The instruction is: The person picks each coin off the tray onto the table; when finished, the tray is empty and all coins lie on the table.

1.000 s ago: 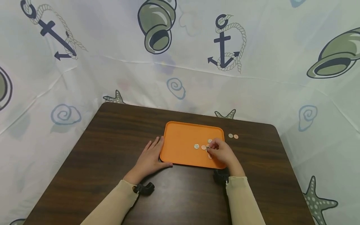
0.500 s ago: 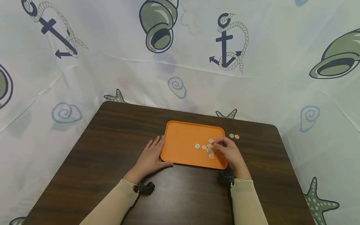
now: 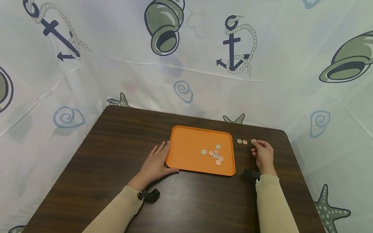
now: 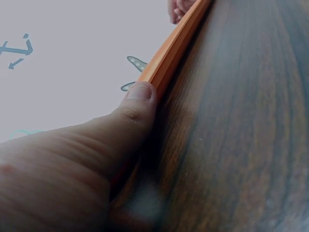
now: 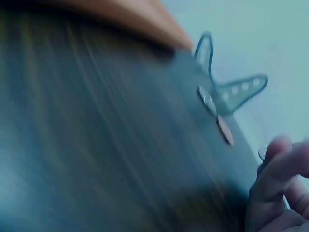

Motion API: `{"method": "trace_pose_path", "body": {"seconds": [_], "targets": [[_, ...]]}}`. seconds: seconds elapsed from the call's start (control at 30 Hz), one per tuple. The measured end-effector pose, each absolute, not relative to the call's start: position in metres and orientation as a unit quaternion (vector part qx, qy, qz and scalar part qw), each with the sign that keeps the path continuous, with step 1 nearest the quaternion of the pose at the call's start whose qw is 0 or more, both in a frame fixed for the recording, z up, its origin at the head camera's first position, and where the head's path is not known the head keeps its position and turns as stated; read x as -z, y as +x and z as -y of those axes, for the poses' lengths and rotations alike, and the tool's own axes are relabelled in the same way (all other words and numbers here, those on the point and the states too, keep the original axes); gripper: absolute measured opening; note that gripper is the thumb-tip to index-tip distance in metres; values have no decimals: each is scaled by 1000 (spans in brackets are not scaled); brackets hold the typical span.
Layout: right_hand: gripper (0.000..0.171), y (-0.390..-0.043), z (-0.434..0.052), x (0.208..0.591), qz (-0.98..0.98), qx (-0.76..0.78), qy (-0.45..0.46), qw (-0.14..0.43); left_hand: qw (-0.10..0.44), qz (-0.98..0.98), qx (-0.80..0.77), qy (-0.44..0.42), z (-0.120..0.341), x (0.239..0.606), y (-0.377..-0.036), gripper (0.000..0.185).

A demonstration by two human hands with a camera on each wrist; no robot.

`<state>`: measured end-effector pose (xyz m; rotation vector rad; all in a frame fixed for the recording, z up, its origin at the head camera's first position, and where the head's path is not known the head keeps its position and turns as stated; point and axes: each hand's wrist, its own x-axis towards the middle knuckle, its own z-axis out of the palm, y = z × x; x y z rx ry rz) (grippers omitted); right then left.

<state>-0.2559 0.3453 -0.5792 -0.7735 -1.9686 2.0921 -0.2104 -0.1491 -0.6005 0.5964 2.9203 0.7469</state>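
An orange tray (image 3: 186,145) lies on the dark wooden table, bearing several silver and copper coins, among them a silver coin (image 3: 203,152) and a copper coin (image 3: 218,162). My left hand (image 3: 154,165) rests at the tray's left front corner with fingers spread; in the left wrist view the thumb (image 4: 137,104) lies against the tray's edge. Beyond the tray's right side, my right hand (image 3: 263,155) pinches a silver coin (image 3: 254,141) between thumb and fingers, close over the table. Left of it lie another silver coin (image 3: 239,141) and a copper coin (image 3: 244,142), side by side.
The brown table (image 3: 137,129) has rounded far corners. A white cloth (image 3: 140,77) printed with anchors, shells and starfish hangs behind and around it. A black wrist camera (image 3: 150,195) sits on the left wrist, another black wrist camera (image 3: 250,174) on the right.
My right hand has lifted a silver coin from the tray and carried it right, past the two coins on the table. The left hand and tray have stayed in place.
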Motion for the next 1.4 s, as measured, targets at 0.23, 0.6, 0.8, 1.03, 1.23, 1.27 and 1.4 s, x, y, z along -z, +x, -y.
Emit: {"method": "trace_pose_path", "body": {"seconds": [0.23, 0.6, 0.8, 1.03, 1.23, 1.27, 1.4], "targets": [[24, -267, -349, 578, 708, -654, -257, 68, 35, -948, -249, 194, 149, 604, -211, 136], [25, -266, -342, 575, 727, -637, -250, 63, 27, -948, -248, 199, 151, 603, -213, 136], [29, -266, -340, 575, 738, -620, -257, 68, 26, -947, -252, 200, 150, 602, -212, 135], [25, -267, -341, 578, 753, -602, -254, 77, 26, -947, -253, 196, 148, 603, -212, 136], [29, -267, -340, 579, 753, -601, -254, 87, 28, -947, -252, 196, 149, 602, -211, 135], [30, -266, -339, 578, 751, -603, -253, 88, 27, -947, -252, 196, 149, 602, -211, 135], [32, -261, -337, 577, 737, -621, -247, 95, 29, -948, -249, 196, 150, 601, -211, 135]]}}
